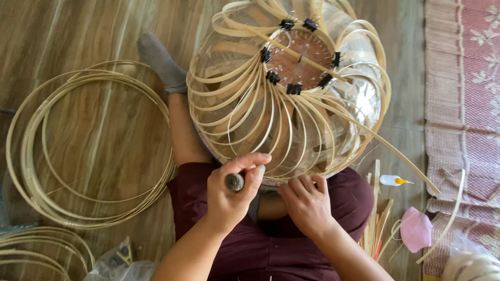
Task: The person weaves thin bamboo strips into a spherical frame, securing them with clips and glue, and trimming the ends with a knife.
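I see my left hand [232, 190] with fingers curled tight around a dark round-ended tool handle [234, 181], held against the near rim of the bamboo strip lampshade frame [284, 88] resting on my lap. My right hand [307, 203] lies beside it, fingers pressed together flat on the lower strips, with coiled bamboo hoops [88, 151] on the floor to the left.
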